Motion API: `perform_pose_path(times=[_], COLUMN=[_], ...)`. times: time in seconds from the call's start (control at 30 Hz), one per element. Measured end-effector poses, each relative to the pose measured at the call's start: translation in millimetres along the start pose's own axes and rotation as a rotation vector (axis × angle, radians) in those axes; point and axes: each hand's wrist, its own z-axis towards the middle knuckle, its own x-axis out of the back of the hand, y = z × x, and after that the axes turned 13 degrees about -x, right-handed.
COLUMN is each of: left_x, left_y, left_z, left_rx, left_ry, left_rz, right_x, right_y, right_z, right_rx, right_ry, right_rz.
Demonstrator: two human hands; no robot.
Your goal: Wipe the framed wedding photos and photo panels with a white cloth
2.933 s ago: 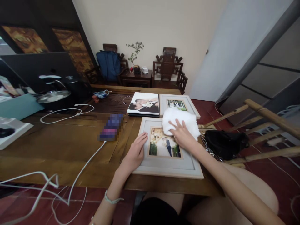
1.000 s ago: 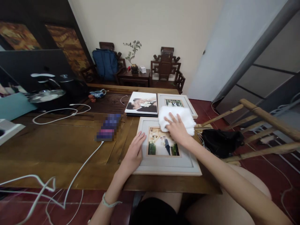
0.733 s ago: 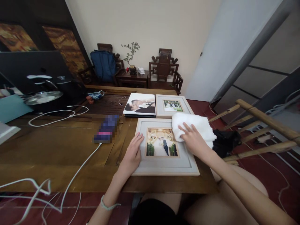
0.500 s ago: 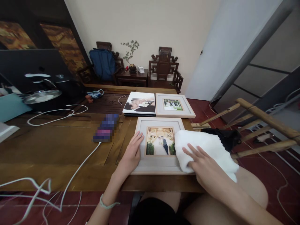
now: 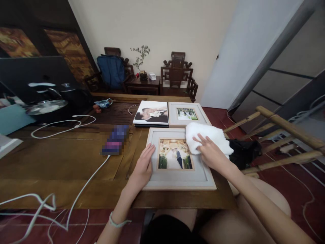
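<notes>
A pale wooden picture frame (image 5: 177, 182) lies flat at the table's front edge, with a photo of a couple in its middle. My left hand (image 5: 144, 166) rests along the frame's left side, fingers stretched out over the border and not wrapped round it. On the upper right corner of the frame lies a folded white towel (image 5: 215, 137). My right hand (image 5: 212, 152) presses on this towel, with two fingers stretched over it and the others bent into the fabric. The towel hides that corner and overhangs the frame's right side.
Behind the frame are a stack of photo panels (image 5: 152, 113) and a second picture frame (image 5: 206, 118). A phone (image 5: 115, 140) with a white cable (image 5: 86, 184) lies to the left. A pan (image 5: 48, 106) stands farther left. A bamboo chair (image 5: 284, 122) is at the right.
My right hand and the towel have moved away from me, from the frame's lower right up to its upper right corner. My left hand has stayed at the left side.
</notes>
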Motion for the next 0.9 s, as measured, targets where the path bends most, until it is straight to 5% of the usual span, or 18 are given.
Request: perform_pose_path(times=[0.17, 0.27, 0.37, 0.5, 0.67, 0.8, 0.9], left_x=[-1.8, -2.1, -1.8, 2.3, 8.3, 5.3, 1.9], left_y=[-0.4, -1.8, -1.4, 6.3, 16.5, 14.4, 11.3], left_z=[-0.4, -0.3, 1.3, 6.1, 9.9, 8.2, 7.0], left_rx=[-0.007, -0.027, -0.014, 0.066, 0.226, 0.199, 0.121], left_ry=[0.012, 0.010, 0.017, 0.009, 0.003, 0.001, -0.035], left_rz=[0.020, 0.024, 0.009, -0.034, -0.126, -0.072, -0.012], right_x=[15.9, 23.0, 27.4, 24.9, 7.4, 3.8, 13.7], right_y=[-22.9, -39.3, -58.6, -97.4, -137.1, -116.8, -76.8], right_z=[-80.1, -100.4, -90.6, -62.4, -40.9, -28.0, -9.7], right_rx=[0.001, -0.058, -0.058, 0.112, 0.342, 0.375, 0.202], right_ry=[-0.234, -0.363, -0.408, -0.399, -0.204, -0.119, 0.036], right_rz=[0.031, 0.008, 0.007, 0.106, 0.222, 0.220, 0.149])
